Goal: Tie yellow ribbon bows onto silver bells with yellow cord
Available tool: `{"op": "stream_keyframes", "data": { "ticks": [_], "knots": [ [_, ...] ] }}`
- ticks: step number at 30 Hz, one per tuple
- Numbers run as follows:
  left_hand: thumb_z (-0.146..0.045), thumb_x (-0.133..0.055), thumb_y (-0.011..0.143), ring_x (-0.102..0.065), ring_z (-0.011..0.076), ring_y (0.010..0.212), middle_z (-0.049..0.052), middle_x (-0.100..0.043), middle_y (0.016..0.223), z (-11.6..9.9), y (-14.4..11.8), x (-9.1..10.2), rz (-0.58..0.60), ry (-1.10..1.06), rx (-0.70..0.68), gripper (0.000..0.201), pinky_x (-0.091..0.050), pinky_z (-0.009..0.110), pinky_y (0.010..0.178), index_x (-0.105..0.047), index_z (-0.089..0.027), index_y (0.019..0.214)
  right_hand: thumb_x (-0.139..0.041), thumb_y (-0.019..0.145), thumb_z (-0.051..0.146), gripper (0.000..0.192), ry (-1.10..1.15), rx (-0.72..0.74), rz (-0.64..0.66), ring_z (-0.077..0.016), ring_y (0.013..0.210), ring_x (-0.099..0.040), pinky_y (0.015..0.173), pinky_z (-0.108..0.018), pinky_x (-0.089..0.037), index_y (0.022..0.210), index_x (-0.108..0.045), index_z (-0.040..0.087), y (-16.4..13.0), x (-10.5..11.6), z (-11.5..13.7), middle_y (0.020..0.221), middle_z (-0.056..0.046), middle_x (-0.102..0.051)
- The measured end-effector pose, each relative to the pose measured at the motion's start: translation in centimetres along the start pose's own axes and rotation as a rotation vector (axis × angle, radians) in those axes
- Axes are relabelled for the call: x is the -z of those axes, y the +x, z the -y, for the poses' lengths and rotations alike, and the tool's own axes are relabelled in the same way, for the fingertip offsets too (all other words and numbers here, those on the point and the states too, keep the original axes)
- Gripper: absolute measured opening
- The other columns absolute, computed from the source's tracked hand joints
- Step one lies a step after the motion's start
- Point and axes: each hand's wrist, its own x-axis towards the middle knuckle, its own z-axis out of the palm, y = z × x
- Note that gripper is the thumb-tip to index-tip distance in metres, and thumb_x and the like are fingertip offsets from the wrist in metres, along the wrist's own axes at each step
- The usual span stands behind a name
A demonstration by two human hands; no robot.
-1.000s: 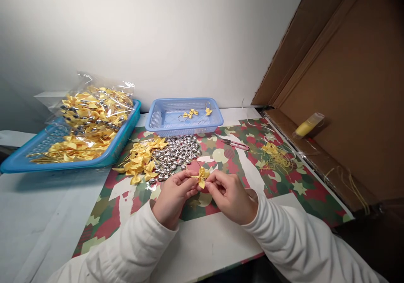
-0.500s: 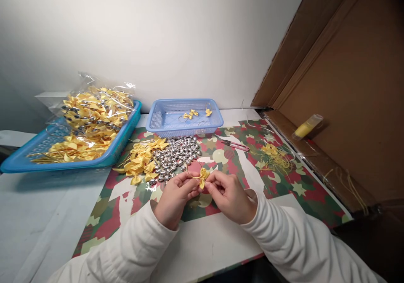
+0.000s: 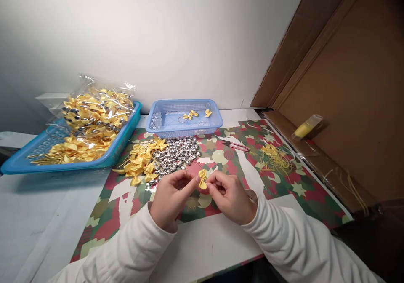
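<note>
Both of my hands meet over the patterned mat (image 3: 221, 156) and pinch one small yellow ribbon bow (image 3: 202, 178) between their fingertips. My left hand (image 3: 170, 198) grips the bow from the left, my right hand (image 3: 230, 195) from the right. A thin gold loop on the bow is barely visible. Just beyond my hands lie a heap of silver bells (image 3: 176, 154) and a pile of loose yellow bows (image 3: 140, 161).
A small light-blue basket (image 3: 164, 125) with a few finished bows stands at the back. A big blue tray (image 3: 123, 137) at left holds bows and a clear bag of them. Pink scissors (image 3: 235, 145), yellow thread scraps (image 3: 274, 156), a cardboard box (image 3: 347, 85) and a yellow spool (image 3: 306, 126) are at right.
My left hand has rolled slightly and its fingers have shifted on the bow, which has turned more upright; the gold loop above it shows less. My right hand barely moved.
</note>
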Motion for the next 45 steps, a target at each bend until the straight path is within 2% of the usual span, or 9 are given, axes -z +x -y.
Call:
{"op": "stream_keyframes", "data": {
  "ticks": [7, 16, 24, 27, 32, 37, 41, 45],
  "knots": [
    [-0.036, -0.075, 0.064, -0.053, 0.0114, 0.055, 0.001, -0.060, 0.059, -0.41, 0.26, -0.11, 0.006, -0.112, 0.073, 0.024, -0.043, 0.020, 0.050, -0.065, -0.014, 0.063, -0.048, 0.084, 0.018, 0.013, -0.033, 0.011, -0.015, -0.0059, 0.044, -0.036, 0.044, -0.018, -0.029, 0.072, -0.052, 0.017, 0.07, 0.03, 0.12, 0.053, 0.006, -0.045],
    [-0.038, -0.077, 0.062, -0.054, 0.0113, 0.052, 0.001, -0.062, 0.057, -0.47, 0.11, 0.01, 0.004, -0.149, 0.115, 0.025, -0.043, 0.021, 0.049, -0.067, -0.015, 0.061, -0.048, 0.083, 0.018, 0.013, -0.047, 0.013, -0.028, -0.0062, 0.043, -0.037, 0.044, -0.019, -0.030, 0.071, -0.052, 0.018, 0.05, 0.00, 0.08, 0.052, 0.006, -0.046],
    [-0.036, -0.075, 0.063, -0.055, 0.0130, 0.056, 0.002, -0.064, 0.060, -0.40, 0.19, -0.05, -0.020, -0.078, 0.077, 0.024, -0.044, 0.023, 0.054, -0.067, -0.014, 0.061, -0.048, 0.084, 0.019, 0.013, -0.046, 0.008, -0.043, -0.0064, 0.044, -0.040, 0.045, -0.019, -0.031, 0.072, -0.053, 0.018, -0.02, -0.24, -0.07, 0.054, 0.005, -0.049],
    [-0.034, -0.072, 0.067, -0.056, 0.0147, 0.058, 0.003, -0.065, 0.062, -0.38, 0.09, 0.07, -0.018, -0.004, 0.000, 0.019, -0.045, 0.024, 0.055, -0.068, -0.015, 0.063, -0.049, 0.084, 0.019, 0.012, -0.038, 0.006, -0.049, -0.0064, 0.043, -0.041, 0.045, -0.019, -0.032, 0.072, -0.053, 0.018, -0.05, -0.30, -0.07, 0.053, 0.005, -0.049],
    [-0.024, -0.070, 0.068, -0.056, 0.0162, 0.061, 0.003, -0.066, 0.067, -0.54, -0.16, 0.32, -0.058, 0.217, -0.254, 0.005, -0.045, 0.025, 0.061, -0.071, -0.019, 0.068, -0.049, 0.084, 0.019, 0.013, -0.037, 0.014, -0.068, -0.0065, 0.043, -0.042, 0.045, -0.019, -0.032, 0.071, -0.052, 0.018, -0.02, -0.28, -0.07, 0.054, 0.005, -0.051],
    [-0.021, -0.071, 0.063, -0.057, 0.0182, 0.064, 0.002, -0.067, 0.066, -0.79, -0.20, 0.27, -0.120, 0.264, -0.329, 0.002, -0.044, 0.026, 0.065, -0.071, -0.022, 0.066, -0.049, 0.084, 0.020, 0.012, -0.032, 0.006, -0.063, -0.0069, 0.044, -0.043, 0.044, -0.019, -0.033, 0.072, -0.053, 0.018, 0.02, -0.27, -0.10, 0.054, 0.004, -0.054],
    [-0.020, -0.070, 0.065, -0.058, 0.0177, 0.063, 0.002, -0.066, 0.064, -0.81, -0.09, 0.35, -0.117, 0.370, -0.429, 0.002, -0.043, 0.026, 0.065, -0.070, -0.022, 0.066, -0.049, 0.084, 0.020, 0.012, -0.019, 0.002, -0.057, -0.0071, 0.044, -0.044, 0.044, -0.019, -0.033, 0.072, -0.053, 0.018, 0.04, -0.27, 0.02, 0.056, 0.003, -0.057],
    [-0.021, -0.069, 0.066, -0.058, 0.0181, 0.062, 0.002, -0.066, 0.064, -0.69, 0.01, 0.45, -0.116, 0.418, -0.473, 0.001, -0.043, 0.026, 0.064, -0.069, -0.022, 0.066, -0.048, 0.084, 0.020, 0.013, -0.031, 0.004, -0.059, -0.0068, 0.044, -0.042, 0.045, -0.019, -0.033, 0.071, -0.053, 0.018, 0.02, -0.31, 0.00, 0.055, 0.004, -0.053]
  ]
}}
